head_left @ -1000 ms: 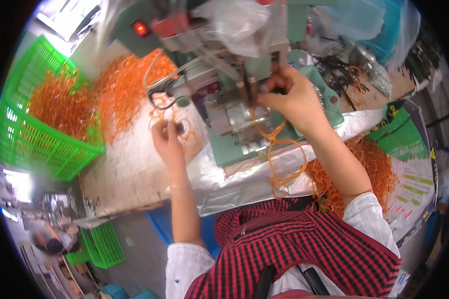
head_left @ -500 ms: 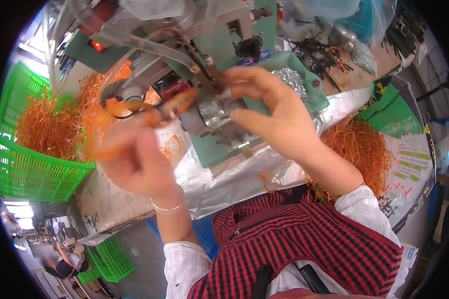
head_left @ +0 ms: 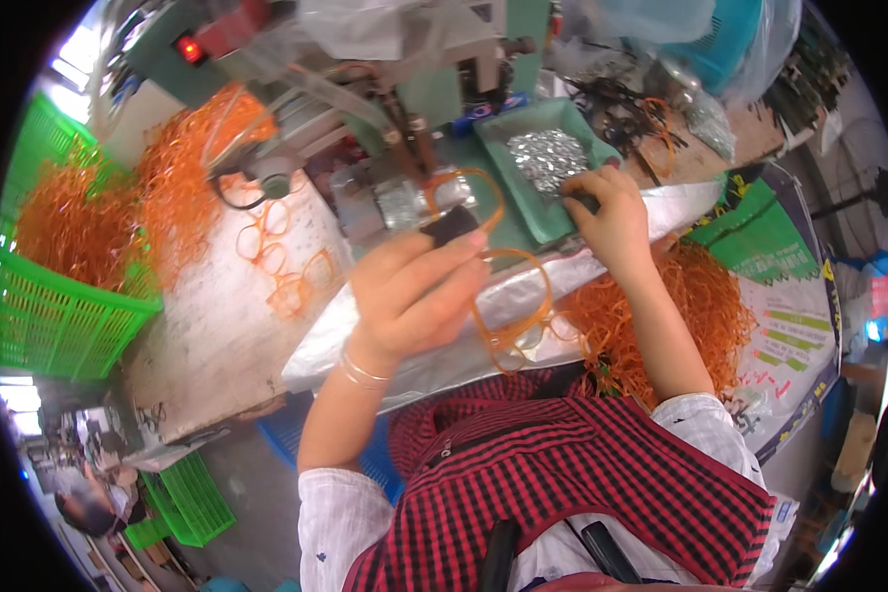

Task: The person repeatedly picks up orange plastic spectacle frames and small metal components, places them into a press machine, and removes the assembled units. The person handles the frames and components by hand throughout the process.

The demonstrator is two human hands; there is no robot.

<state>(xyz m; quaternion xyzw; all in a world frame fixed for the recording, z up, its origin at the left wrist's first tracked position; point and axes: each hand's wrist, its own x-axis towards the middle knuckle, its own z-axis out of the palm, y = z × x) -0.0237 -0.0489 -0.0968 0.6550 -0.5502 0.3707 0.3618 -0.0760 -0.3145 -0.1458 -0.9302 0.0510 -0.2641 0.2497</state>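
Note:
My left hand point(head_left: 409, 296) is closed around an orange eyeglass frame point(head_left: 546, 296), whose two rims stick out past the fingertips. A dark block-like piece point(head_left: 451, 226) shows at those fingertips; whether it is a finger cover or a separate part I cannot tell. My right hand point(head_left: 617, 222) is at the right side of a green tray point(head_left: 553, 229), with its fingers bent together and a dark piece point(head_left: 584, 200) at their tips. Small silvery metal parts point(head_left: 548, 160) fill the back of the tray. What the right fingers pinch, if anything, is too small to make out.
A green bench machine point(head_left: 405, 128) stands ahead. Orange frames fill the green basket point(head_left: 79, 331) at left, with more heaped beside it. Another orange heap point(head_left: 681, 316) lies under my right forearm. Several loose frames point(head_left: 271, 252) rest on the worktop.
My left hand has swung right with the orange eyeglass frame, to in front of the machine. My right hand has left the machine's working point and moved right to the tray.

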